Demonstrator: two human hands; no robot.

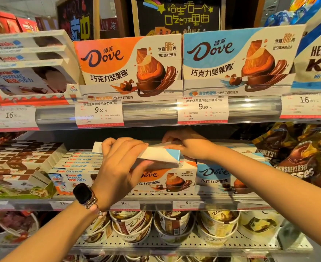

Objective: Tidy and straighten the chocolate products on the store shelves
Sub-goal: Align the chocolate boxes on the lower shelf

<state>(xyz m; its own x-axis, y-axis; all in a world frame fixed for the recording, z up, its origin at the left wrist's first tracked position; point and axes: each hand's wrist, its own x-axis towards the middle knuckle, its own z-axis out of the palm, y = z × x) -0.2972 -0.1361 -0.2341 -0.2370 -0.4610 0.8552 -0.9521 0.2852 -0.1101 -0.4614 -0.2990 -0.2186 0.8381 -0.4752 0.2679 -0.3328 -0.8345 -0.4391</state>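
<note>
Blue Dove box [163,155]: left hand [121,165] is gripping it; right hand [189,146] is pinching its far end, above orange Dove boxes [172,179].

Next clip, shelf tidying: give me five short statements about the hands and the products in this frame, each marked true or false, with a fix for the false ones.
1. Both hands hold one white and blue box over the middle shelf. True.
2. The left hand wears a dark watch at the wrist. True.
3. The held box is above the Hershey's bags. False: it is above the orange Dove box, and the bags sit to the right.
4. The price tag under the blue Dove display box reads 16.90. False: it reads 9.90.
5. The right hand rests idle on the shelf rail. False: it grips the box's far end.
</note>
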